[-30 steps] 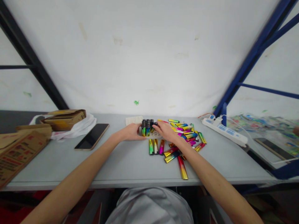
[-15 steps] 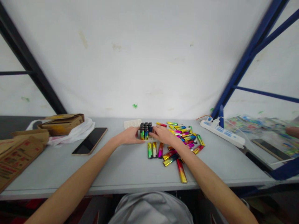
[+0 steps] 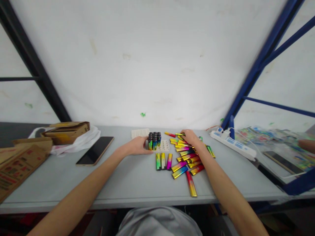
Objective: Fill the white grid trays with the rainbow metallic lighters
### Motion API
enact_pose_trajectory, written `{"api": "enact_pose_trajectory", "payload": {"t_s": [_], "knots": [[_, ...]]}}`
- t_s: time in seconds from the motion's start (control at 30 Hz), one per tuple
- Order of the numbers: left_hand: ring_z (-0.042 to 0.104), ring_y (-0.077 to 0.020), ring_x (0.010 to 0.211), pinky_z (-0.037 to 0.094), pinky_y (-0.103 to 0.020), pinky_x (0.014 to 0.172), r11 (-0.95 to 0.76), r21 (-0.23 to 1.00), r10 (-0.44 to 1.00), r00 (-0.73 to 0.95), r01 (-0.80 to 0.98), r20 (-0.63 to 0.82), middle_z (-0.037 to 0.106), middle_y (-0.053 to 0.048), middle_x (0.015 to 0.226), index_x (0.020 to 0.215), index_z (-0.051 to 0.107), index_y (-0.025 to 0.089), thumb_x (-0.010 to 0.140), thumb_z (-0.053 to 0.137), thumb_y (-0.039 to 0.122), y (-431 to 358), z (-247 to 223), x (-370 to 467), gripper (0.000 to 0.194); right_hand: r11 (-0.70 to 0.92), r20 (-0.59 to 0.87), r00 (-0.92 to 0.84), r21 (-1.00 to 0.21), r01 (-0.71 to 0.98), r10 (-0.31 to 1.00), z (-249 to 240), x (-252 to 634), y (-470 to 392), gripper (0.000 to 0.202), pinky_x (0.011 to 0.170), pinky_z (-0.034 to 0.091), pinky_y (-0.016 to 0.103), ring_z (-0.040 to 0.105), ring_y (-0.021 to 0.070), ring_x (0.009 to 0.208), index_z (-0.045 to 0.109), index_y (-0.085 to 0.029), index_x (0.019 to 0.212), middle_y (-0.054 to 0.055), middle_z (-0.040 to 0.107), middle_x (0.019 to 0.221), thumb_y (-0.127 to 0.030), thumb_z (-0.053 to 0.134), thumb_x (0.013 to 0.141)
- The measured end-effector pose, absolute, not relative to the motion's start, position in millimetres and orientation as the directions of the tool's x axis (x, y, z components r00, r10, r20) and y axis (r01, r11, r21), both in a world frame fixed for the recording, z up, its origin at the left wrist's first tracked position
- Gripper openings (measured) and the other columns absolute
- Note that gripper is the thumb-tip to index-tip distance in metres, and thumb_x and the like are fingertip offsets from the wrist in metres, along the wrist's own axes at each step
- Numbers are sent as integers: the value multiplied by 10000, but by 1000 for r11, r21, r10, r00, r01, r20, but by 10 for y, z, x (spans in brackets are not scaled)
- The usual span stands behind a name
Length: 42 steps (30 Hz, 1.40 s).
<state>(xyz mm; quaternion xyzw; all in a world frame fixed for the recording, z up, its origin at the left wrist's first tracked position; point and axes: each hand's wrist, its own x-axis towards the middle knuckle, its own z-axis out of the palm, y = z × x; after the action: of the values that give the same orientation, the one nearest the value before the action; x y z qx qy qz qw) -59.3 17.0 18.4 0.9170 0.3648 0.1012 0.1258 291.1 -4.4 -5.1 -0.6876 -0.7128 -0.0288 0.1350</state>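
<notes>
On the grey table (image 3: 133,183), the right hand (image 3: 191,136) partly hides piled lighters (image 3: 185,153).

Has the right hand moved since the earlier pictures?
Yes. Judged against the fixed power strip, the right hand has moved rightward, closer to it, from beside the standing lighters to the far part of the loose pile.

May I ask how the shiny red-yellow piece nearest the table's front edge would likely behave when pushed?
The red-yellow piece would probably slide rather than roll, since it looks flat-sided. Its glossy surface may feel slippery, and its straight outline suggests stiffness.
</notes>
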Motion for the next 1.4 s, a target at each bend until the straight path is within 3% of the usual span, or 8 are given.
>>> {"api": "enact_pose_trajectory", "payload": {"t_s": [0.17, 0.37, 0.53, 0.63, 0.8, 0.97, 1.13, 1.4], "knots": [[648, -227, 716, 405, -279, 594, -690, 330, 702, 706, 644, 91, 703, -45, 837, 1115, 627, 171, 708, 703, 641, 150, 197, -587, 626, 103, 305, -42, -187, 977, 951, 22, 2834, -62, 310, 998, 449, 314, 670, 247, 1119, 714, -138, 1210, 157, 735, 1205, -241, 513, 997], [670, -239, 776, 441, -284, 642, -706, 343, 681, 726, 619, 91, 725, -59, 901, 1131, 635, 167, 721, 716, 619, 135, 220, -590, 617, 340, 542, 37, -576, 744, 839, 131, 2636, -187, 393, 863, 499, 348, 675, 231, 921, 710, -201, 1215, 92, 760, 1077, -450, 517, 979], [675, -238, 775, 448, -289, 654, -705, 348, 685, 720, 618, 111, 730, -57, 904, 1147, 631, 173, 718, 718, 633, 169, 171, -599, 635, 334, 395, 189, -898, 287, 899, 129, 2359, -237, 447, 607, 433, 276, 504, 147, 609, 713, -178, 938, -17, 580, 652, -607, 685, 816], [663, -232, 748, 432, -285, 619, -700, 334, 693, 714, 631, 103, 719, -53, 876, 1116, 632, 174, 714, 714, 639, 183, 156, -601, 620, 303, 312, 150, -950, 76, 938, 134, 2204, -289, 493, 620, 456, 266, 526, 140, 649, 642, -190, 805, -13, 561, 696, -683, 657, 809], [649, -222, 735, 427, -280, 609, -707, 346, 680, 728, 617, 92, 711, -49, 872, 1122, 626, 176, 730, 701, 641, 173, 172, -604, 613, 269, 274, -78, -961, -68, 959, 157, 1977, -420, 459, 580, 457, 257, 485, 116, 578, 565, -235, 931, -46, 519, 706, -685, 615, 856], [648, -220, 729, 425, -276, 610, -700, 339, 688, 721, 628, 84, 711, -44, 875, 1114, 618, 181, 726, 710, 589, 171, 174, -599, 571, 267, 269, 23, -961, 74, 963, 113, 1797, -467, 497, 465, 249, 231, 310, 101, 489, 453, -242, 783, -79, 316, 606, -717, 576, 863], [658, -227, 755, 433, -276, 628, -695, 320, 696, 714, 644, 76, 719, -53, 885, 1090, 621, 177, 725, 704, 582, 174, 177, -594, 551, 317, 386, 174, -890, 328, 906, 72, 1724, -497, 491, 525, 258, 261, 340, 127, 560, 410, -229, 661, -47, 350, 594, -640, 502, 914], [663, -237, 751, 435, -282, 627, -695, 344, 693, 716, 631, 85, 732, -69, 903, 1127, 632, 166, 710, 716, 605, 160, 194, -586, 611, 298, 453, 227, -816, 496, 862, 63, 1683, -525, 314, 568, 244, 276, 332, 137, 597, 346, -233, 604, -38, 311, 596, -395, 436, 858]]}}
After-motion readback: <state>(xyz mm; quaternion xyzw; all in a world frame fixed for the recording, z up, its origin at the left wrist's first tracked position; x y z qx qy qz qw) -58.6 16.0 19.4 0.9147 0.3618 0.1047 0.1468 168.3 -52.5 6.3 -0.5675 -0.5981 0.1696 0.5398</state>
